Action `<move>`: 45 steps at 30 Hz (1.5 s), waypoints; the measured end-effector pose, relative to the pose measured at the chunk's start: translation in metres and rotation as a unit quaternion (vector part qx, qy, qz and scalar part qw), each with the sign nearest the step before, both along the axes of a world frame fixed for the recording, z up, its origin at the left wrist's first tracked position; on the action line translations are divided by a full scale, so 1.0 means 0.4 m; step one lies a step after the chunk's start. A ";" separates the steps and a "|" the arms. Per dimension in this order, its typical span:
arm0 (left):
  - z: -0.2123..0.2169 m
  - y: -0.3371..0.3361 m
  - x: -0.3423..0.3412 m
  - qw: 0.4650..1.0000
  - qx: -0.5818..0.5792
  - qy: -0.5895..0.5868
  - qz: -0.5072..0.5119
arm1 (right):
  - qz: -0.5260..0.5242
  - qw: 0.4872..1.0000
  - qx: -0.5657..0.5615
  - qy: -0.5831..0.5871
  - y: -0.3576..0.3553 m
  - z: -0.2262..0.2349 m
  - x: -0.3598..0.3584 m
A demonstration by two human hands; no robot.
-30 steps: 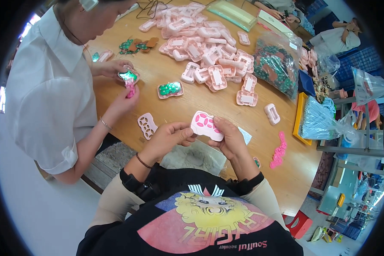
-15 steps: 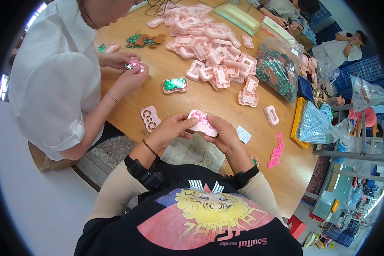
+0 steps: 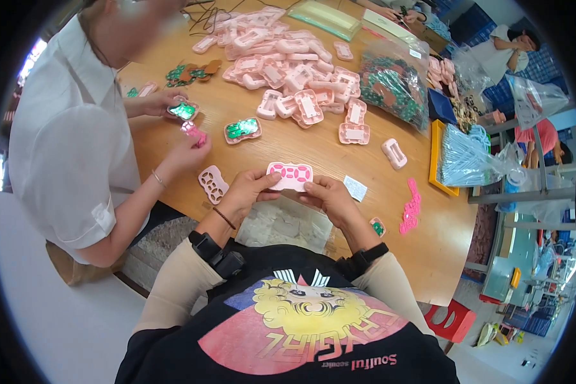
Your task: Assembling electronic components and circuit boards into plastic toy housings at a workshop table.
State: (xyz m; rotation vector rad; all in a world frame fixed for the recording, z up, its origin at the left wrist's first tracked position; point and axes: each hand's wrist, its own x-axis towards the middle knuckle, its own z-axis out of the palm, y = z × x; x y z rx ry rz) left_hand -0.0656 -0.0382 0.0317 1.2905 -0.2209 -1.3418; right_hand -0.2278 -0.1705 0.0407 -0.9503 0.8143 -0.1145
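Observation:
A pale pink game controller shell [image 3: 290, 177] with bright pink buttons showing in its openings is held level above the near table edge. My left hand [image 3: 251, 194] grips its left end, thumb on the front. At the other end my right hand [image 3: 331, 200] pinches the lower right corner. Beside my left hand lies a pink front shell [image 3: 212, 185] with open button holes. Farther off sits a shell half with a green circuit board [image 3: 242, 130]. A small silvery square [image 3: 355, 189] lies near my right hand, and a strip of pink button pads [image 3: 411, 208] farther right.
Pink shells [image 3: 288, 61] are heaped at the back, beside a clear bag of circuit boards [image 3: 393, 86]. A co-worker's hand [image 3: 189, 157] works at the left with pink pads. A yellow tray [image 3: 436, 157] of pale blue sticks stands at right.
My hands have turned the controller shell level, its button side now facing me more squarely. My right fingers have shifted to its lower corner. The co-worker's hands have moved apart.

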 end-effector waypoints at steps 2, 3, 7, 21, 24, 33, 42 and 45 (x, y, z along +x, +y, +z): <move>-0.034 -0.026 0.006 1.000 0.013 -0.023 -0.014 | 0.000 1.000 -0.017 0.019 -0.015 -0.032 0.009; -0.053 -0.043 0.013 0.998 0.025 -0.045 -0.022 | 0.007 0.999 -0.033 0.039 -0.024 -0.048 0.018; -0.118 -0.096 0.031 0.888 0.013 -0.458 -0.038 | -0.034 0.998 -0.005 0.052 -0.058 -0.117 0.053; -0.059 -0.140 0.041 0.679 -0.003 -0.693 -0.243 | 0.204 0.822 -0.496 0.193 -0.104 -0.043 0.090; -0.056 -0.150 0.042 0.683 0.022 -0.678 -0.269 | 0.222 0.801 -0.539 0.137 -0.107 -0.058 0.079; -0.074 -0.124 0.031 0.711 -0.026 -0.673 -0.202 | 0.242 0.767 -0.566 0.180 -0.081 -0.029 0.091; -0.094 -0.129 0.046 0.714 -0.048 -0.661 -0.228 | 0.168 0.793 -0.556 0.184 -0.083 -0.028 0.020; -0.100 -0.114 0.072 0.695 -0.065 -0.680 -0.226 | 0.057 0.819 -0.547 0.163 -0.149 0.030 -0.120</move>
